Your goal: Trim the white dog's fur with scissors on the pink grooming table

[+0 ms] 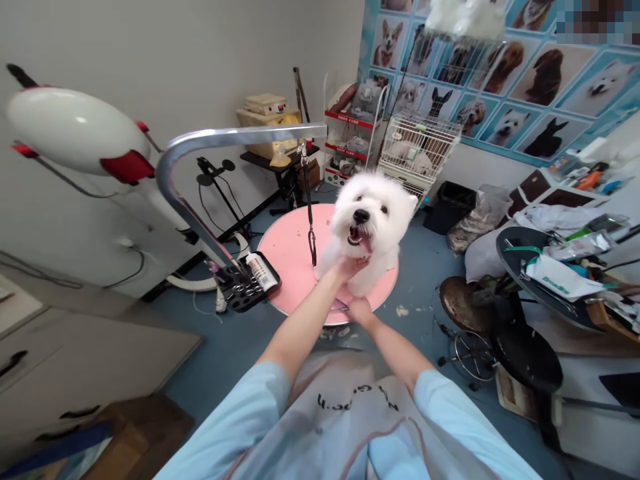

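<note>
A fluffy white dog [373, 207] sits on the round pink grooming table [285, 240], its mouth open and tongue out, facing me. My left hand [354, 267] is curled against the fur below its chin, holding it there. Lower down, by the near edge of the tabletop, my right hand [360, 311] is closed around slim scissors [341, 305]; only a thin purplish part of them shows. A black grooming loop [311, 230] hangs beside the dog from a curved metal arm [240, 135], not around its neck.
A black tool holder [243, 293] with a white bottle [263, 270] is fixed left of the tabletop. A white dryer [75, 130] juts in from the left. Behind stand a wire cage [417, 150] and a shelf rack [350, 153]. Stools [525, 353] and a cluttered dark tray [520, 253] are at right.
</note>
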### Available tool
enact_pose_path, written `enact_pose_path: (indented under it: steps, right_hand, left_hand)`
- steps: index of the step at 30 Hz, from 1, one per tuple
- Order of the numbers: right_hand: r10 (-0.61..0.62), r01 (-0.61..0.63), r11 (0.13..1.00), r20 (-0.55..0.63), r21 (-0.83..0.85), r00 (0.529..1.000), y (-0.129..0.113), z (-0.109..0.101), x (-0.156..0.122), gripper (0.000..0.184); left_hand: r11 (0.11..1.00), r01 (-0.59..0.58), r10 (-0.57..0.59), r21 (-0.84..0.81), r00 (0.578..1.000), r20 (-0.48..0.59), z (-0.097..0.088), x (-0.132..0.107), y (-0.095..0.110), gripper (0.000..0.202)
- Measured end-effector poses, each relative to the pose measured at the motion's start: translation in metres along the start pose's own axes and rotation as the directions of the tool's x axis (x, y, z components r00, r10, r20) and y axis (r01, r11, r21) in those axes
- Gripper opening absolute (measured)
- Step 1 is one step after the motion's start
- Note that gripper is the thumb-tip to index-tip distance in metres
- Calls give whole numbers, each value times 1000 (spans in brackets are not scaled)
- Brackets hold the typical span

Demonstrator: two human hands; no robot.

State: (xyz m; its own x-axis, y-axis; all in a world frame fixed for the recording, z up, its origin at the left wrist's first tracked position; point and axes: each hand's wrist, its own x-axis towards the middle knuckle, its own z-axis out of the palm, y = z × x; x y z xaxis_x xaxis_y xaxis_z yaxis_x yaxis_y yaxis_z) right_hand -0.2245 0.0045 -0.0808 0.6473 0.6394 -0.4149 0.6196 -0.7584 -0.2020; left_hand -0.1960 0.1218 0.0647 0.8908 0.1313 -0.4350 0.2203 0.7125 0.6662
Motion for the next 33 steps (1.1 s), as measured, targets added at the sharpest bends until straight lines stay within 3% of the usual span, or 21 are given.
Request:
enact_pose_path:
  steps: [3,5,7,10,13,15,17,21,24,26,30,31,33]
  right_hand:
    - [-26,26,1000,14,-6,1000,16,-9,-3,39]
    - [-50,49,999,33,12,998,29,-12,-11,39]
    - [-72,70,997,50,44,996,42,-15,-21,38]
    - [-95,85,988,73,127,993,58,-16,-33,33]
    - [-101,73,961,92,266,991,67,-12,-42,32]
    - [-90,46,923,100,382,991,69,-5,-48,35]
    - [-62,5,866,97,500,993,68,5,-55,39]
    - [50,-72,711,51,700,997,59,25,-68,49]
    - [141,-110,589,32,801,990,48,31,-75,51]
    - [161,-106,465,33,879,986,34,27,-78,50]
    - [84,0,13,-1,1000,996,-11,7,-76,60]
    - [76,43,-62,-38,997,996,-25,0,-73,61]
    - [105,160,-113,-148,981,983,-54,-14,-62,55]
  left_hand:
    - [986,-83,106,146,982,-157,-29,-11,-5,12]
    - [957,-202,237,206,958,-164,-38,-20,0,7]
    - [905,-342,380,251,917,-121,-36,-25,11,6]
    - [821,-511,557,255,815,-161,-21,-28,26,22]
    - [743,-613,664,267,724,-185,-13,-28,26,29]
    - [733,-625,676,269,712,-188,-18,-29,20,27]
    - [758,-593,648,270,732,-210,-31,-27,13,26]
    - [830,-484,545,277,809,-221,-64,-23,-5,25]
    - [848,-468,520,250,824,-224,-80,-29,-21,33]
    - [833,-500,548,239,807,-220,-85,-39,-25,35]
    - [763,-590,638,265,753,-162,-90,-61,-8,43]
    - [734,-614,667,291,733,-135,-90,-66,0,46]
    - [672,-660,717,335,694,-71,-89,-72,16,49]
